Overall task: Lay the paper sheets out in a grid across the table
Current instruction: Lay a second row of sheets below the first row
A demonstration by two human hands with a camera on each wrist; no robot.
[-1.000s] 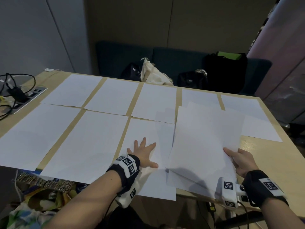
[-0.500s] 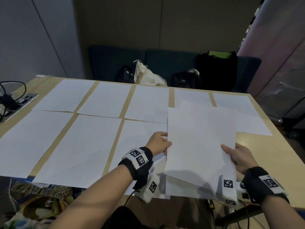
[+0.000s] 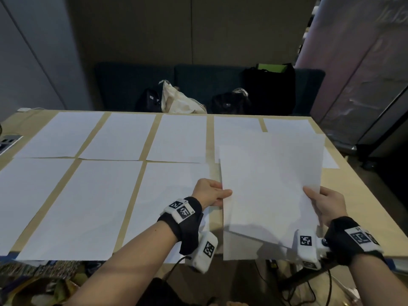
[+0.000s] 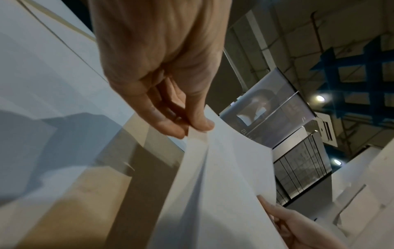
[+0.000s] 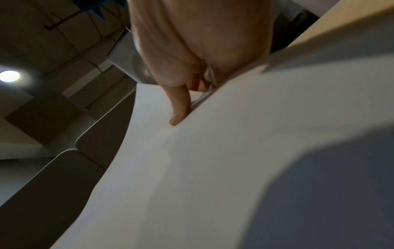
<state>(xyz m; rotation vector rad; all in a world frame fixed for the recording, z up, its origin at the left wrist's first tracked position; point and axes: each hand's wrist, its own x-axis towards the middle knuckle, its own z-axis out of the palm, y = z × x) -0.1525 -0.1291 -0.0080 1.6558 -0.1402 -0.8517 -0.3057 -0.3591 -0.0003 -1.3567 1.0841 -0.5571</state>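
Several white paper sheets [image 3: 119, 138] lie in two rows across the wooden table [image 3: 362, 206]. Over the right part I hold a small stack of sheets [image 3: 269, 191] lifted off the table. My left hand [image 3: 212, 193] pinches its left edge between thumb and fingers, as the left wrist view shows on the stack [image 4: 224, 176]. My right hand [image 3: 324, 204] grips the right edge, thumb on top. In the right wrist view one finger lies against the stack [image 5: 213, 168]. A single sheet [image 3: 242, 246] lies under the held stack at the near edge.
Bags [image 3: 181, 102] sit on a dark bench [image 3: 123, 85] behind the table. A power strip [image 3: 6, 142] is set into the table's far left. Cloth and clutter [image 3: 33, 283] lie below the near left edge. Cables [image 3: 309, 288] hang under the right side.
My left hand left the flat sheet it pressed and took the stack's left edge. The stack has shifted right and risen, uncovering the third sheet in the near row.
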